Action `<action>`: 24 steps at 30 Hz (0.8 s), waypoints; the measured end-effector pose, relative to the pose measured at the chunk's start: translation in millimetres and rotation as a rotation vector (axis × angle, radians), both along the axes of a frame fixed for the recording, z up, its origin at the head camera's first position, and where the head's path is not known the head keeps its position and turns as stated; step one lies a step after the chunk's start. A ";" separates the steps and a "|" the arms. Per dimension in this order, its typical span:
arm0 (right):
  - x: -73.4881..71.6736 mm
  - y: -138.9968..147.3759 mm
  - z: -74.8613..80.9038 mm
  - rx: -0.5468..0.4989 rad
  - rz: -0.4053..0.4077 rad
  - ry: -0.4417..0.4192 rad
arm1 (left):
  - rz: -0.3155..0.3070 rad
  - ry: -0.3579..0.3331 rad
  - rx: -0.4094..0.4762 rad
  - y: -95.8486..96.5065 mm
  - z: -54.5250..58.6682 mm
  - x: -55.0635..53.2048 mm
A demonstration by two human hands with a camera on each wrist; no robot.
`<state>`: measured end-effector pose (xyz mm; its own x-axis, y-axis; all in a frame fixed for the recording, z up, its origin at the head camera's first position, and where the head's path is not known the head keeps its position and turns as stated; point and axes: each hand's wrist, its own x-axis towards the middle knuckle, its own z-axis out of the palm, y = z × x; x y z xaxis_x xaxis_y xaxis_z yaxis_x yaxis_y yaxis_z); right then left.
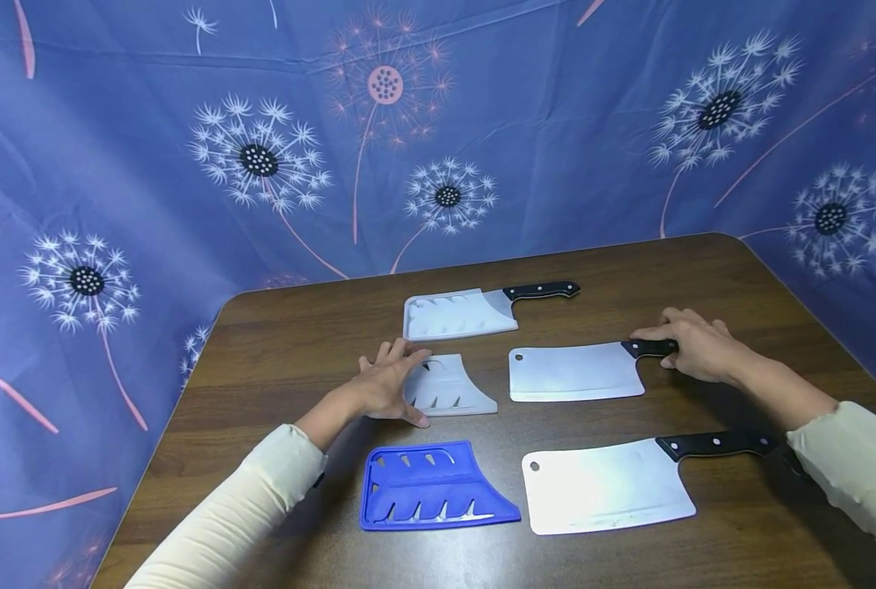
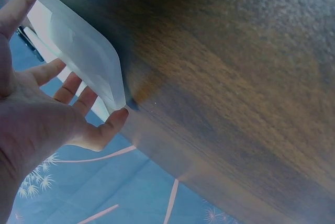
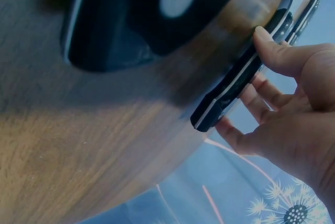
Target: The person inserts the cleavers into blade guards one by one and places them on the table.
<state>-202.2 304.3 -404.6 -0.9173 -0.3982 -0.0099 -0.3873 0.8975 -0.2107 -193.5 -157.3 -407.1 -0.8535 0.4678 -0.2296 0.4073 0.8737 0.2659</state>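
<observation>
My left hand (image 1: pixel 388 384) spans a translucent white blade guard (image 1: pixel 448 386) lying on the table, thumb at its near edge and fingers at its far edge. In the left wrist view, fingertips lie along the rim of the white guard (image 2: pixel 86 46). To the right of that guard lies a cleaver (image 1: pixel 573 374), blade pointing left. My right hand (image 1: pixel 703 350) holds its black handle (image 1: pixel 642 349); in the right wrist view the thumb is on one side of the handle (image 3: pixel 233 85) and the fingers are on the other.
Nearer me are a blue blade guard (image 1: pixel 438 491) and a larger cleaver (image 1: pixel 607 491), its handle partly under my right forearm. At the back, another cleaver (image 1: pixel 544 291) sits in a white guard (image 1: pixel 445 317). A blue dandelion-print cloth (image 1: pixel 555 164) hangs behind the wooden table (image 1: pixel 298 335).
</observation>
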 end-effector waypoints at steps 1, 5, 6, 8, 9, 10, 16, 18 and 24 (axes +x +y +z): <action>-0.1 0.4 -0.4 -0.002 0.002 0.004 | 0.000 0.000 0.001 0.0 -0.1 0.0; 0.2 2.1 -2.1 -0.011 0.017 0.020 | 0.001 -0.003 0.009 0.0 0.2 0.2; 0.2 2.4 -2.6 -0.016 0.018 0.021 | 0.001 -0.005 0.012 -0.1 0.7 0.4; 0.7 3.1 -3.5 -0.023 0.021 0.022 | 0.000 -0.005 0.018 -0.2 1.4 0.8; 0.8 3.3 -4.0 -0.027 0.021 0.021 | 0.000 -0.005 0.022 -0.2 1.8 0.9; 1.0 3.6 -4.3 -0.031 0.021 0.019 | 0.001 -0.007 0.024 -0.2 2.1 1.0; 2.0 4.1 -6.0 -0.039 0.014 0.020 | 0.002 -0.004 0.036 -0.2 2.3 0.9; 2.1 3.7 -6.2 -0.038 0.010 0.024 | 0.004 -0.001 0.045 -0.3 1.7 0.9; 2.3 3.2 -5.9 -0.034 -0.006 0.000 | 0.012 0.010 0.071 -1.4 -0.6 0.7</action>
